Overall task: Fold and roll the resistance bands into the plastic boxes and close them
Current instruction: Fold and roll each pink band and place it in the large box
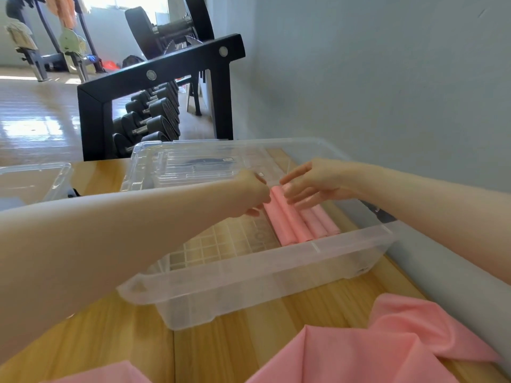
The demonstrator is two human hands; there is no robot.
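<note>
Head view
Rolled bands [300, 219]: pink, matte, wound into tight tubes lying side by side at the right end of the clear box, directly under my two hands.
Clear box [257, 275]: see-through plastic with a gridded floor, open on the wooden bench [235, 344]; both my forearms reach over its near wall.
My left hand [253, 193]: fingers curled down at the leftmost roll's far end; I cannot tell whether it grips the roll or only touches it.
My right hand [312, 182]: fingers straight and spread, tips resting on the top of the rolls, just beside my left hand.
Lid [190, 164]: clear, lying just beyond my hands at the box's far side.
Loose bands [367, 346]: pink sheets, unrolled and creased, on the bench near me, below my right forearm.
Second box [33, 181]: clear, well to the left of my left arm.
</note>
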